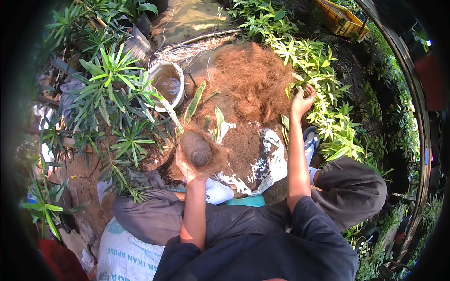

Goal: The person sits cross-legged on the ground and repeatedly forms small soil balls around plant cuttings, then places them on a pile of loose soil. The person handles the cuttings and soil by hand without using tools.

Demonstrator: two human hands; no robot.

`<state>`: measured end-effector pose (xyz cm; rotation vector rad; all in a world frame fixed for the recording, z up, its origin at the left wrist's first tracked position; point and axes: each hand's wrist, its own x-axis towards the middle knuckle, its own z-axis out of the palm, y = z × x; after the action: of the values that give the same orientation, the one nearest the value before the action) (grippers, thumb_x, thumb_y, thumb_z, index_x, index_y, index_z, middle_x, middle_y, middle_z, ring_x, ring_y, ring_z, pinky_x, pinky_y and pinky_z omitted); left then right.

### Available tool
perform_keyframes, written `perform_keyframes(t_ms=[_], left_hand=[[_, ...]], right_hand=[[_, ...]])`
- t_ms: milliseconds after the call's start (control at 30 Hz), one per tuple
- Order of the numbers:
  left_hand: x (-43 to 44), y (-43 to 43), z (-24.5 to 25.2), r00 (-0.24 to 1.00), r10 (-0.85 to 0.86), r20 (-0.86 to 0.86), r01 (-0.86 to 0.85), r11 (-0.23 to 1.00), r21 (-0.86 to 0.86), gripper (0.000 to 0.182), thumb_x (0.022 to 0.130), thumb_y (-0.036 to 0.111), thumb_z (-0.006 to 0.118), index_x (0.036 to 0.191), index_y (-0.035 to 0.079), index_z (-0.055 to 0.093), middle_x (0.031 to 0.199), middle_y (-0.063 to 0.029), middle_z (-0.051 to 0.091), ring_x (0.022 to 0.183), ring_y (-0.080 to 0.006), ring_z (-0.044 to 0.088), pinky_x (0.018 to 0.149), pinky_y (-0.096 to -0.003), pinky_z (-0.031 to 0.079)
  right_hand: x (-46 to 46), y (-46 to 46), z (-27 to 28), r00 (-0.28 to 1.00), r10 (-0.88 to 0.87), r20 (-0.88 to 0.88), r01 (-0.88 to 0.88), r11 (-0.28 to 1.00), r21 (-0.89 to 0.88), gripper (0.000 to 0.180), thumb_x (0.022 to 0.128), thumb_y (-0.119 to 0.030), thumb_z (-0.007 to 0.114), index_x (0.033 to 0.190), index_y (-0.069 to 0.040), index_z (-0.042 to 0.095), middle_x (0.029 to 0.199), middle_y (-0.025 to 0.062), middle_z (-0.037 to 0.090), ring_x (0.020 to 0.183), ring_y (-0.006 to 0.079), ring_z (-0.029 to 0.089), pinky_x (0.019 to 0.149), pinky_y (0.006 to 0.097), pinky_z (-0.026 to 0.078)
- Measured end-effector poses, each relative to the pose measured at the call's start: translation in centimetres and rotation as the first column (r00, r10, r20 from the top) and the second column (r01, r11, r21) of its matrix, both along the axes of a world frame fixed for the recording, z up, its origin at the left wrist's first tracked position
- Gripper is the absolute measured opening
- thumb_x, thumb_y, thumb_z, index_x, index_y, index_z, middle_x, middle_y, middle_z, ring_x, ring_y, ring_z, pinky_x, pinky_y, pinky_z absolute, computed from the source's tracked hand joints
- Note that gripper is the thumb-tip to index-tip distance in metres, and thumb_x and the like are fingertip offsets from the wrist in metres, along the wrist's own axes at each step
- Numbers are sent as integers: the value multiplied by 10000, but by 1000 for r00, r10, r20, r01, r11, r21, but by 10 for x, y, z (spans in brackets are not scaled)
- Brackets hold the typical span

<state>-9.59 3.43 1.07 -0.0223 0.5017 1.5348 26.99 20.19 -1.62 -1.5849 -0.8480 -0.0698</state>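
Note:
My left hand (pixel 187 168) holds a root ball of dark soil (pixel 197 149) ringed with brown coconut fibre, in front of my left knee. Variegated, thick-leaved cuttings (pixel 195 102) stand just beyond it. My right hand (pixel 303 102) is raised at the right edge of a large heap of loose coconut fibre (pixel 253 80), beside light green leaves; its fingers are bent and apart, and whether they pinch a thin strand cannot be told. Between my arms an opened white sack (pixel 277 165) holds brown soil mixed with fibre (pixel 242 151).
A white bucket of murky water (pixel 168 84) stands at the upper left, near a bundle of pale strings (pixel 182 52). Leafy plants (pixel 112 73) crowd the left, bright green shrubs (pixel 323 77) the right. A yellow crate (pixel 342 21) lies at the upper right, a printed sack (pixel 123 253) at lower left.

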Motion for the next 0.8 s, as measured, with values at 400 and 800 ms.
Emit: perform_keyframes(t_ms=[400, 800], left_hand=[[0, 2, -10, 961, -45, 271, 69, 995, -78, 508, 1005, 442, 491, 1345, 74, 576, 1285, -192, 619, 1171, -368, 610, 956, -499, 544], [9, -2, -38, 944, -35, 330, 93, 982, -163, 582, 992, 559, 437, 1388, 154, 570, 1347, -111, 611, 1210, -330, 600, 990, -543, 510]], right_hand=[[-20, 27, -8, 559, 657, 506, 66, 573, -817, 508, 871, -308, 702, 1340, -135, 614, 1594, 137, 356, 1482, 516, 216, 1214, 641, 187], [-46, -6, 4, 389, 743, 546, -274, 658, -701, 535, 747, 8, 693, 1256, -119, 587, 1378, 160, 479, 1316, 366, 470, 1153, 522, 382]])
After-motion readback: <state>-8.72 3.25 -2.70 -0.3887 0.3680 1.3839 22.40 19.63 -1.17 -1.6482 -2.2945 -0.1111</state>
